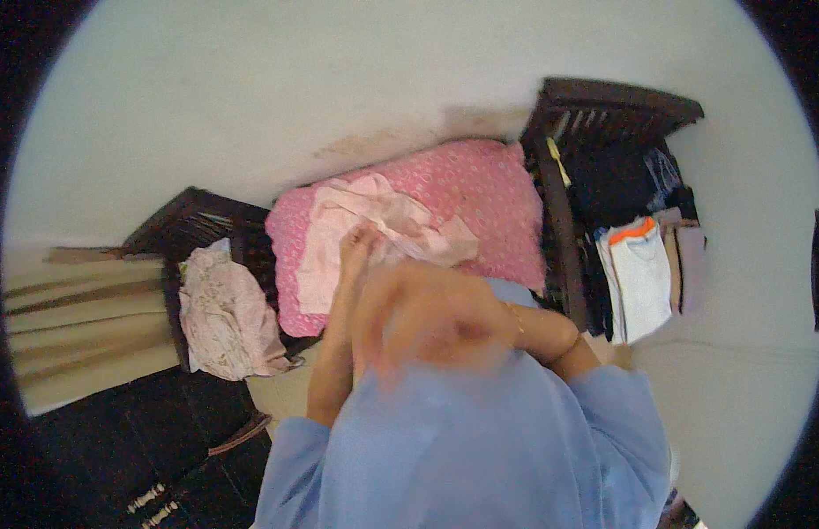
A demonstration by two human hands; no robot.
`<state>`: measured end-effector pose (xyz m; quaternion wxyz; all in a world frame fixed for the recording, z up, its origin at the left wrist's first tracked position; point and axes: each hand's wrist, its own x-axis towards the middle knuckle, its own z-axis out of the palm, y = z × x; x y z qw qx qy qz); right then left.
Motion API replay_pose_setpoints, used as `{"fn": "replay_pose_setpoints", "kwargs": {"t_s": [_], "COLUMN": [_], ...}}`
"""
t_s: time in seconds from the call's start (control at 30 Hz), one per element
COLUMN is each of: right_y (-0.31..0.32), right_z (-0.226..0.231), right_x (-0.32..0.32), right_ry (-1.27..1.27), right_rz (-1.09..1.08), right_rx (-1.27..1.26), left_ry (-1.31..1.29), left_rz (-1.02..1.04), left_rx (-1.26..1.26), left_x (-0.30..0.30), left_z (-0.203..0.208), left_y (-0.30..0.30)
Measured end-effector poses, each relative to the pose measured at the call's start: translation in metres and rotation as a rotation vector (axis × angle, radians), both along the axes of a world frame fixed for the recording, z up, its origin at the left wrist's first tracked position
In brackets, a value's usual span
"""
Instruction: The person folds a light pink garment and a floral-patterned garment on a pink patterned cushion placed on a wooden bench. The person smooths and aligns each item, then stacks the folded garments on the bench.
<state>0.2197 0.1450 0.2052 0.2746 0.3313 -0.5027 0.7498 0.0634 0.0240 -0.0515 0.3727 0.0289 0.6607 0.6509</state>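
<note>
L grip (pixel 360 245) pinches a fold of the pale pink cloth (pixel 323 269), which lies crumpled on the pink patterned cushion (pixel 506 203), spreading beyond the fingertips & out to both sides. R grip (pixel 436 309) is blurred, close to cam, nearer the body than L; can't tell if clenched or released. Pale floral garment (pixel 228 309) hangs far L; white top (pixel 643 282) w/ orange neckline hangs R.

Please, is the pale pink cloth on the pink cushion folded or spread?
Spread, but rumpled: the pale pink cloth lies across the pink cushion with loose creases and uneven edges.
</note>
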Motion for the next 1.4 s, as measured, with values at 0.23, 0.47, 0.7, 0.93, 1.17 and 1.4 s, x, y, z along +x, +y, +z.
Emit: {"fn": "replay_pose_setpoints", "kwargs": {"t_s": [0.23, 0.47, 0.7, 0.93, 1.17, 1.4], "right_y": [-0.043, -0.028, -0.008, 0.018, -0.044, -0.09], "right_z": [0.046, 0.038, -0.165, -0.373, -0.352, -0.285], "right_x": [0.039, 0.031, -0.063, -0.088, -0.124, -0.133], "right_ry": [0.331, 0.218, -0.653, -1.244, -1.028, -0.774], "right_rz": [0.375, 0.534, -0.013, -0.609, -0.668, -0.821], "right_rx": [-0.562, -0.381, -0.056, 0.431, 0.581, 0.834], "left_ry": [-0.411, -0.182, 0.243, 0.93, 0.651, -0.06], "left_rz": [0.203, 0.2, 0.273, -0.24, -0.183, -0.297], "left_rx": [0.418, 0.519, 0.167, -0.725, -0.486, -0.292], "left_x": [-0.031, -0.113, -0.035, -0.027, -0.054, -0.095], "left_z": [-0.002, -0.079, -0.022, -0.104, -0.065, -0.023], "left_y": [0.015, -0.012, -0.003, -0.041, -0.063, -0.054]}}
